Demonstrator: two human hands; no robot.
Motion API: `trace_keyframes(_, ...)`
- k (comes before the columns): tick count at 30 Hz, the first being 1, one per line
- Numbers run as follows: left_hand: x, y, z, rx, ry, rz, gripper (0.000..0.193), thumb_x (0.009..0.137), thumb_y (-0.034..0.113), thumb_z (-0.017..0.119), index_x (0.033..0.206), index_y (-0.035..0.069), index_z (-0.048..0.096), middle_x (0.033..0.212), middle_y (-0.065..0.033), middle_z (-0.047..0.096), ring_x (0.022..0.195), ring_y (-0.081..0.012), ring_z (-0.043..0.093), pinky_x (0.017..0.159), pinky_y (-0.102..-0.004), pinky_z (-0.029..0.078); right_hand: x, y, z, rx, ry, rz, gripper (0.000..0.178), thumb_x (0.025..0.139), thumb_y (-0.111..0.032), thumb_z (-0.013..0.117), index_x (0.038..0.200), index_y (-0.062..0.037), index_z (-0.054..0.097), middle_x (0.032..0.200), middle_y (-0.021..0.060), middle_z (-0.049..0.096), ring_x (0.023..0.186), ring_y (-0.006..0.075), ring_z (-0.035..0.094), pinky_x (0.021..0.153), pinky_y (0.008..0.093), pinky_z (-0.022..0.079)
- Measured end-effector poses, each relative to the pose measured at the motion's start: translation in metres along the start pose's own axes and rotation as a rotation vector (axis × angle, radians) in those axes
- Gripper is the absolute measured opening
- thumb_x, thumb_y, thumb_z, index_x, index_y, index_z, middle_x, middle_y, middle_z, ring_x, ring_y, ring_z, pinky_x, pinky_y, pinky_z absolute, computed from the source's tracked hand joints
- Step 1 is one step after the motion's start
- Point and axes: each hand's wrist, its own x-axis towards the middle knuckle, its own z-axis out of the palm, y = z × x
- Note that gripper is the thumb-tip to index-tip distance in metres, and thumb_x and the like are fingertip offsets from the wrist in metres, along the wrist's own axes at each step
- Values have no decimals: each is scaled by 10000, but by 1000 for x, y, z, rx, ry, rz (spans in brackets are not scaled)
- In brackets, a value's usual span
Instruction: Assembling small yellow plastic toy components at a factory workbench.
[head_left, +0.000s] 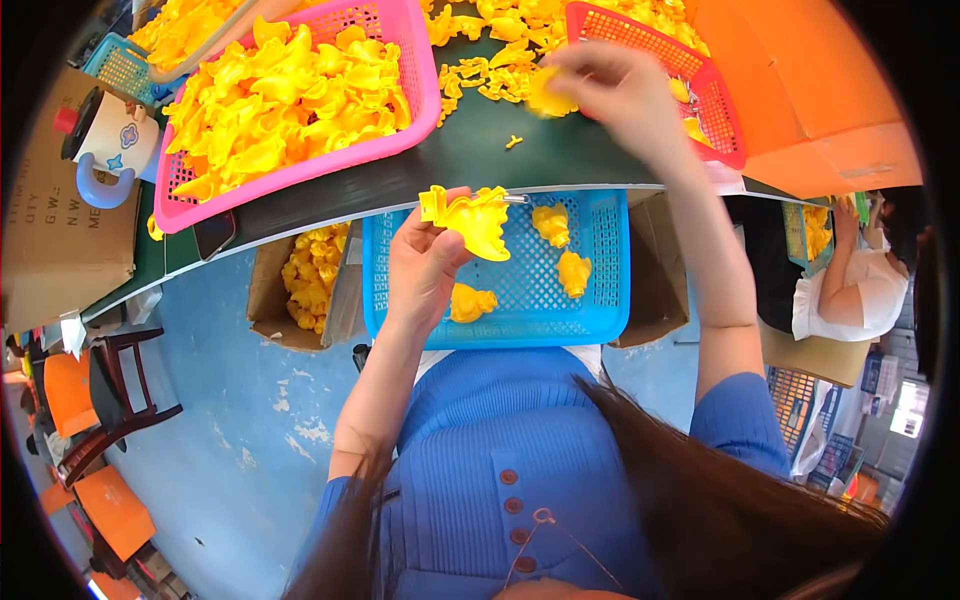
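Pairing seemingly begun: jagged yellow shell was pinched, left hand; rounded piece apparently gripped, right hand, one o'clock; alignment likely required.

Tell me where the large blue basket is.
In the head view, the large blue basket sits at the middle, between the dark green table and the person's blue top, partly behind the left hand.
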Motion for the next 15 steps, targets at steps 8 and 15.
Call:
trace_keyframes(8, 0, 1, 5, -3, -8, 4, 474, 823, 215, 652, 1197, -13, 472, 1119, -99, 571, 1011, -201, 585, 861, -341, 492, -44, -42, 62, 64, -2, -40, 102, 724, -45, 671, 825, -33, 666, 740, 23, 631, 665, 87, 586, 561, 214, 426)
trace_keyframes(15, -1, 2, 5, -37, 23, -10, 452, 840, 236, 630, 1182, -15, 473, 1112, -91, 569, 1016, -188, 581, 871, -329, 486, -51, -34, 76, -119, 150, -275, 116, 686, -34, 702, 794, -47, 664, 713, 47, 628, 653, 152, 604, 551, 259, 443)
